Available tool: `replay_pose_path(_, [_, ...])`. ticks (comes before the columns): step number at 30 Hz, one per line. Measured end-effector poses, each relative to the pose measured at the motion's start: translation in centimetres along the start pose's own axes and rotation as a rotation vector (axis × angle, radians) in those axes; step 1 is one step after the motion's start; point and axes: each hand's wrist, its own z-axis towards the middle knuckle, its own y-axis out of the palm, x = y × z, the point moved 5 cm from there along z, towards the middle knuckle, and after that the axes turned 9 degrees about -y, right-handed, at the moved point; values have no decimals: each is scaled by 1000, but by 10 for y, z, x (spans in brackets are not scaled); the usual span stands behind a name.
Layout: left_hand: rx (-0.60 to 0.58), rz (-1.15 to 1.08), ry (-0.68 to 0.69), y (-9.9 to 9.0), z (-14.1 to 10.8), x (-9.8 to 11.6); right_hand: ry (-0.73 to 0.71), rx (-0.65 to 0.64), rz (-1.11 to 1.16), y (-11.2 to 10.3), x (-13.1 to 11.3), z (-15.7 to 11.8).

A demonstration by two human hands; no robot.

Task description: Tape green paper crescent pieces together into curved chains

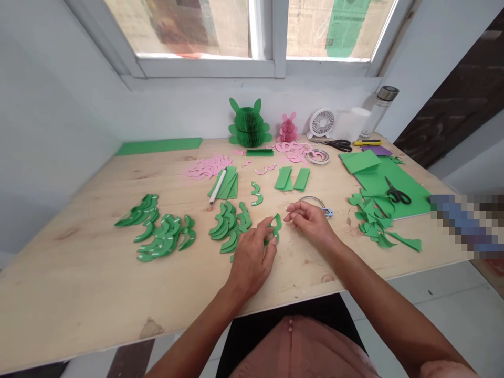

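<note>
My left hand (252,257) bends over a small wavy green paper cutout (277,226) on the table, thumb and fingers at its left edge, and partly hides it. Just to the right, my right hand (311,223) has its thumb and fingers drawn together; whatever is between the tips is too small to make out. Behind the right hand lie a roll of tape (313,200) and a small blue tool (327,212), both partly covered. A pile of green curved cutouts (226,223) sits beside my left hand. Another single wavy cutout (256,194) lies farther back.
More green cutouts with small white patches (163,239) lie at left. Pink cutouts (210,167), green strips (228,185) and a white pen (218,186) are behind. Scissors (397,193) rest on green sheets at right, near paper scraps (372,215). Honeycomb paper figures (249,126) stand against the wall.
</note>
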Motion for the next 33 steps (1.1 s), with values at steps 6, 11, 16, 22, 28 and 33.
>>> replay_pose_path(6, [11,-23,-13,5,-1,-6,-47,-52,-127,2,7,-1])
replay_pose_path(11, [-2,-59,-52,4,-1,-7,-10,-123,-109,5,6,-2])
replay_pose_path(16, [1,-103,-94,3,0,-7,108,-169,-39,8,-3,2])
replay_pose_path(22, [-9,-126,-117,5,1,-10,166,-272,-140,12,4,10])
replay_pose_path(28, [5,-122,-114,5,1,-9,34,-298,-402,15,-5,16])
replay_pose_path(33, [0,-126,-119,6,1,-10,-60,-162,-480,15,-14,14])
